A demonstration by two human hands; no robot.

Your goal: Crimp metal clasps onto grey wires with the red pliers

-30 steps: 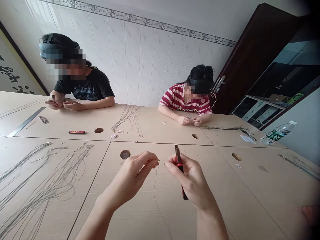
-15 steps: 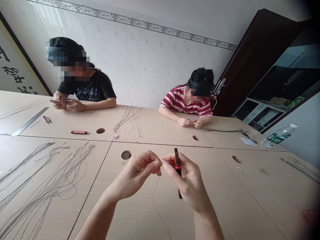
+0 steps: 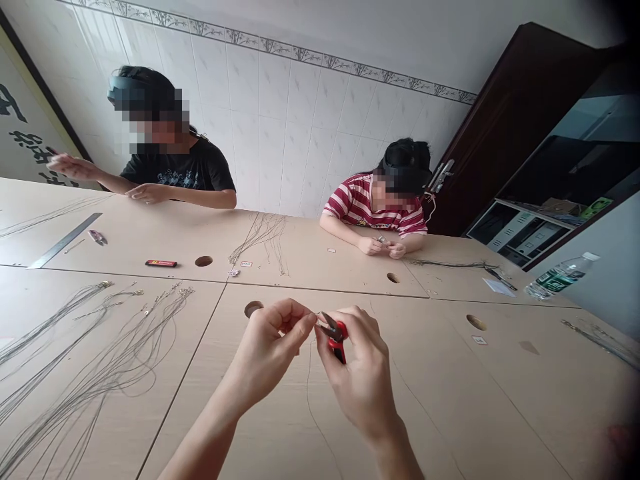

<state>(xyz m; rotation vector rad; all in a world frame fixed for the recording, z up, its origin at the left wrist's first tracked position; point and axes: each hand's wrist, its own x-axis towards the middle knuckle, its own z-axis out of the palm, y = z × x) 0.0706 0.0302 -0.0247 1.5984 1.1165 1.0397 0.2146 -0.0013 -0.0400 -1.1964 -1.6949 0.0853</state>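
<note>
the left hand [image 3: 273,353] has thumb and forefinger pressed together with no gap to speak of, pinching the upper end of a thin cord [image 3: 307,383], which hangs from just below the fingertips down over the table [image 3: 260,427] towards the near edge; whatever tiny piece sits at that end is too small to make out. the right hand [image 3: 360,373] is wrapped round the red-handled pliers [image 3: 342,329], fingers curled and closed on the grips, the jaws a little apart and pointing at the left fingertips; whether they touch the cord end, i cannot tell. to work well here, it seems best to leave just a short bit of the end past the pinch, meet it with the very tips of the pliers, and squeeze gently so the fine strand is not nicked and the skin stays clear of the metal; resting both wrists would likely steady things. the pliers look like dark metal with smooth, glossy grips, stubby and tapering. the cord is hair-fine and curves softly, much like the grey loose cords [image 3: 145,347] fanned out at the left, tipped with shiny little fittings [image 3: 185,291]. the tabletop is pale, matt and wood-like, crossed by straight dark seams.
</note>
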